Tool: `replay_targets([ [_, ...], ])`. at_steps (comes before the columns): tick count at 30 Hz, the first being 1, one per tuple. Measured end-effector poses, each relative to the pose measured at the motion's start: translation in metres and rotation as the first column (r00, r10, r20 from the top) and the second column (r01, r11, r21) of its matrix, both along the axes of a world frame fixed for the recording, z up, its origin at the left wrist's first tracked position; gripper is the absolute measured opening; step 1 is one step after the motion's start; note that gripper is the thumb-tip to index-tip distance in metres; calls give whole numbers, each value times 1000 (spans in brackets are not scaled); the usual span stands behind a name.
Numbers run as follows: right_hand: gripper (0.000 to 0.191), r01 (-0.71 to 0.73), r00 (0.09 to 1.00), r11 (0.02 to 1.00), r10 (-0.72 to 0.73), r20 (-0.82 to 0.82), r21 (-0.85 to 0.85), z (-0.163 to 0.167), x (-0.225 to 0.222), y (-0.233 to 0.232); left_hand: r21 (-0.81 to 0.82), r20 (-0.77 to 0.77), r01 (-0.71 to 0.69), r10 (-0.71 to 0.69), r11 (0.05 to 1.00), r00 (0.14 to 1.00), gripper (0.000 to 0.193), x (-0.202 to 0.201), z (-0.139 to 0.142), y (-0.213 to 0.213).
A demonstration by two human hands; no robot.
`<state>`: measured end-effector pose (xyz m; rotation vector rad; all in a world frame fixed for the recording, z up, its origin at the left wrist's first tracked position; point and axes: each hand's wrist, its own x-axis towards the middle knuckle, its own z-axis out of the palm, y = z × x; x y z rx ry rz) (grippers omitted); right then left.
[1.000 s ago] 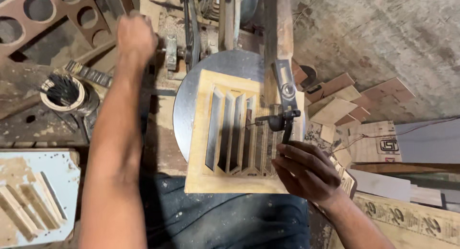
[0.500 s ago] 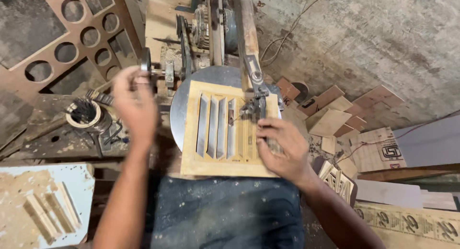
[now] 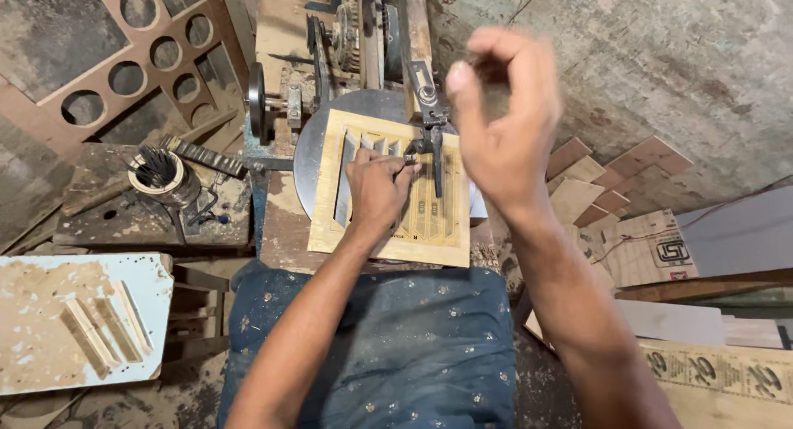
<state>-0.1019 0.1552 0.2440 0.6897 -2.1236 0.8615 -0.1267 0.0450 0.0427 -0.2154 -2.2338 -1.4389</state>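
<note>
A pale wooden panel with cut slots and a drawn pattern lies on the round metal table of a scroll saw. My left hand rests on the panel, its fingertips pinched at the small metal clamp under the saw arm. My right hand is raised above the panel's right side, blurred, with its fingers curled. I cannot tell whether it holds anything.
A metal wheel sits left of the saw table. Further left stand a tin of bits and a brown board with round holes. A pale blue board with wood strips lies lower left. Wood offcuts pile up at the right.
My left hand left the wheel at the left and came onto the panel by the clamp. My right hand lifted off the panel and rose towards the camera.
</note>
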Motion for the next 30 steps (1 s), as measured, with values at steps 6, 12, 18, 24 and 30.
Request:
replay_targets([
  [6,72,457,889,842,-442,-121,288,-40,-70,-41,-96,17,-68,70,993,997,9,-2,-13,4],
  [12,91,211,744,942,17,668,-259,-92,-67,-1,54,-42,-49,52,997,998,8,-1,-20,-2],
  [18,82,-123,162,525,848,505,-842,-13,14,29,24,-38,-38,38,999,999,6,-8,-23,1],
  [24,74,24,370,704,653,661,-710,15,-19,25,-1,-169,74,-73,997,983,39,10,-11,-26],
  [30,52,308,780,870,-462,422,384,-111,44,78,-265,142,-312,357,912,923,51,106,10,-104],
])
